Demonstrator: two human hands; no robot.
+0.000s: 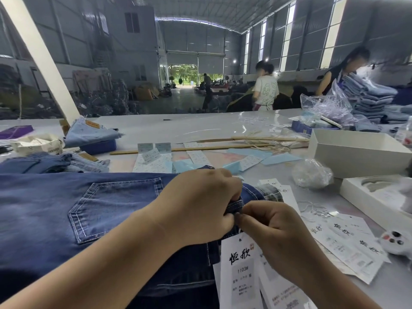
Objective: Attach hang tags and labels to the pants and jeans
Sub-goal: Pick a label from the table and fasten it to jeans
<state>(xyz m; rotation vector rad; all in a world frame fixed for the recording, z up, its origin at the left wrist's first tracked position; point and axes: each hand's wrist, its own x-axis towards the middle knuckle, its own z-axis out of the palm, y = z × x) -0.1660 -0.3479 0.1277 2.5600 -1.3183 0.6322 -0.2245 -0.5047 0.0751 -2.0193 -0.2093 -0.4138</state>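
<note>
One white paper hang tag (240,264) is mid-attachment: left hand (200,208) and right hand (276,233) pinch the dark blue denim jeans (78,208) at a belt loop (234,207), more loose white tags (347,241) waiting.

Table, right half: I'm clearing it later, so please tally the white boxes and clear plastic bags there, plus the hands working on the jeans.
White boxes: 2 (deep open box, shallow box)
Clear plastic bags: 2 (crumpled bag, large bag)
Hands on the dark jeans: 2 (left hand, right hand)
Total: 6
</note>
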